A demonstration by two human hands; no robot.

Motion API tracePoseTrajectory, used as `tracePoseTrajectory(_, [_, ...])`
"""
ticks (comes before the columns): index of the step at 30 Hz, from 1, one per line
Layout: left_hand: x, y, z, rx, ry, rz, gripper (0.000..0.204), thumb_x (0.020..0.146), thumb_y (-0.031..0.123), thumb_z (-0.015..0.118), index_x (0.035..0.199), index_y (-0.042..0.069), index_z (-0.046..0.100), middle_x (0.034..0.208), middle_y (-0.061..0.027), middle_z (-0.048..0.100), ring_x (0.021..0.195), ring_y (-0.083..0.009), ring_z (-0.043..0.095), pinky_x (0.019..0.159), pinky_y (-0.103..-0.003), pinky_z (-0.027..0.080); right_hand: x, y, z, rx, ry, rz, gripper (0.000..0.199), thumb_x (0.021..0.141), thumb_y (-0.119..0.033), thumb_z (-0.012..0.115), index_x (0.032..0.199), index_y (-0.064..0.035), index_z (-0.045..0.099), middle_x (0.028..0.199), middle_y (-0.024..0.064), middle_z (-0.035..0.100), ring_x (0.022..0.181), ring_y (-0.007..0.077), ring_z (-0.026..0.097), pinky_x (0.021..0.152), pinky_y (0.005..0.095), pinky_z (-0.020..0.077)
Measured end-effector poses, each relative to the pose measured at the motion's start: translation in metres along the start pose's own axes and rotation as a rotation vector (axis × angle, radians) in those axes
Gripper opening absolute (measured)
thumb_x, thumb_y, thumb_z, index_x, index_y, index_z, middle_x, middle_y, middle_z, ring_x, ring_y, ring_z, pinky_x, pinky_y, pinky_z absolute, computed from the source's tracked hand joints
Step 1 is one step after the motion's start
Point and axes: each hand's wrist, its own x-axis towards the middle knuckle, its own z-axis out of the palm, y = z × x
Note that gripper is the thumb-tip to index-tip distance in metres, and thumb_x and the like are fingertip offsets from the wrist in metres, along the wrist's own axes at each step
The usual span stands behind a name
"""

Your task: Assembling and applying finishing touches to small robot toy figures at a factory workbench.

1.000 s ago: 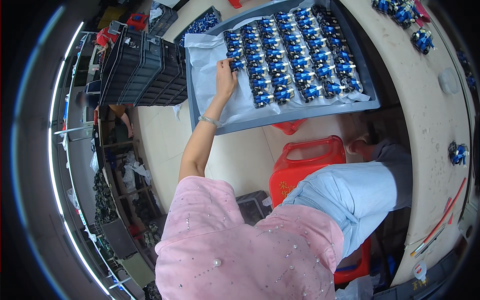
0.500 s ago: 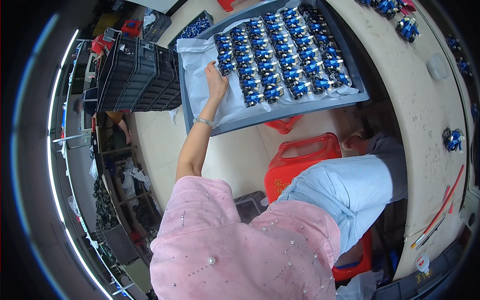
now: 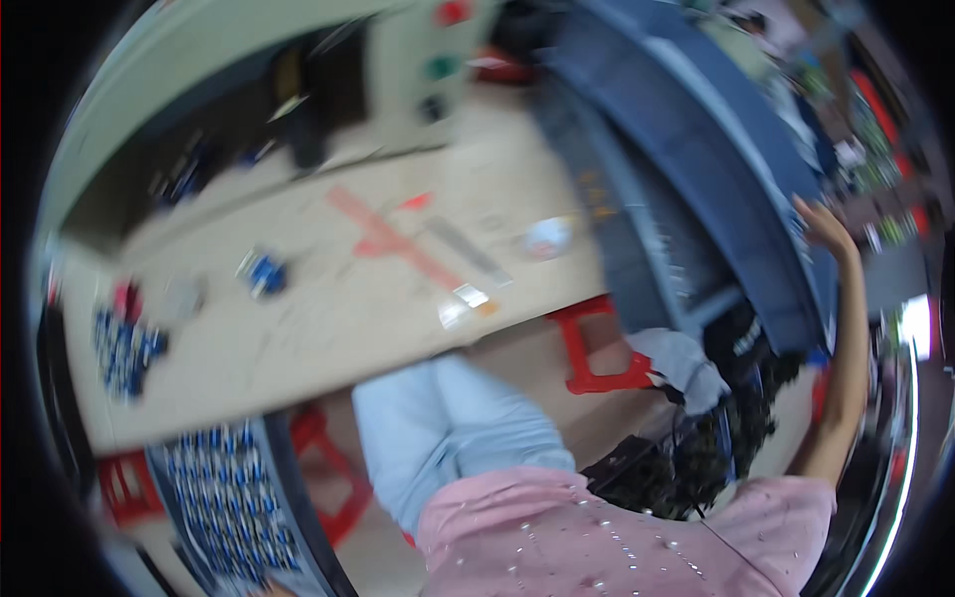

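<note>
My right arm is stretched out to the right. My right hand (image 3: 829, 229), fingers extended and holding nothing I can see, is at the side of a stack of blue-grey plastic crates (image 3: 686, 129). Blur hides whether it touches the crate. Just a sliver of my left hand (image 3: 271, 590) shows at the lower edge, by the tray (image 3: 288, 478) at lower left; its fingers cannot be made out. Rows of small blue, black and cream toy-like pieces (image 3: 224, 488) fill that tray.
A pale workbench (image 3: 328, 328) runs across in front of me. On it lie a blue piece (image 3: 264, 274), a blue cluster (image 3: 124, 353), a red strip (image 3: 398, 239) and a round whitish lid-like thing (image 3: 549, 239). Red stools (image 3: 607, 383) stand below; dark parts (image 3: 667, 488) are heaped at right.
My view has swung right, from the tray to the workbench and crates. My right arm has come into view, reaching out. The left hand, earlier at the tray's pieces, is now almost out of the picture.
</note>
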Motion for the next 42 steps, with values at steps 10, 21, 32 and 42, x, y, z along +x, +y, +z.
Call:
tracePoseTrajectory(10, [0.148, 0.175, 0.038, -0.03, 0.178, 0.33, 0.07, 0.084, 0.045, 0.064, 0.126, -0.008, 0.046, 0.123, -0.0273, 0.051, 0.108, -0.0409, 0.053, 0.093, -0.049, 0.044, 0.04, 0.063, -0.01, -0.021, -0.01, 0.449, 0.079, 0.092, -0.06, 0.036, 0.136, 0.0053, 0.035, 0.134, 0.0279, 0.044, 0.099, 0.0404, 0.061, 0.075, 0.0491, 0.0556])
tracePoseTrajectory(21, [0.125, 0.15, -0.021, 0.301, 0.247, 0.488, 0.061, 0.089, 0.042, 0.056, 0.121, -0.009, 0.05, 0.117, -0.0271, 0.055, 0.104, -0.0389, 0.057, 0.091, -0.046, 0.046, 0.09, 0.121, 0.009, -0.449, 0.206, 0.45, 0.067, 0.095, -0.054, 0.037, 0.122, 0.004, 0.055, 0.127, 0.0241, 0.053, 0.112, 0.0437, 0.055, 0.089, 0.0486, 0.0501])
tracePoseTrajectory(32, [0.089, 0.105, -0.055, 0.699, 0.272, 0.579, 0.055, 0.095, 0.04, 0.048, 0.116, -0.011, 0.055, 0.111, -0.0268, 0.059, 0.101, -0.0369, 0.06, 0.09, -0.043, 0.048, 0.096, 0.119, 0.044, -0.313, 0.528, 0.498, 0.071, 0.088, -0.056, 0.05, 0.123, 0.0055, 0.048, 0.112, 0.0263, 0.061, 0.105, 0.0381, 0.061, 0.089, 0.0468, 0.0484])
tracePoseTrajectory(42, [0.092, 0.222, -0.083, 0.341, 0.055, 0.21, 0.073, 0.097, 0.048, 0.041, 0.126, -0.019, 0.039, 0.121, -0.0365, 0.05, 0.11, -0.0442, 0.053, 0.096, -0.047, 0.043, 0.095, 0.142, 0.038, -0.31, 0.54, 0.417, 0.053, 0.085, -0.045, 0.052, 0.106, 0.0026, 0.062, 0.107, 0.0276, 0.062, 0.104, 0.0409, 0.06, 0.089, 0.0482, 0.0468])
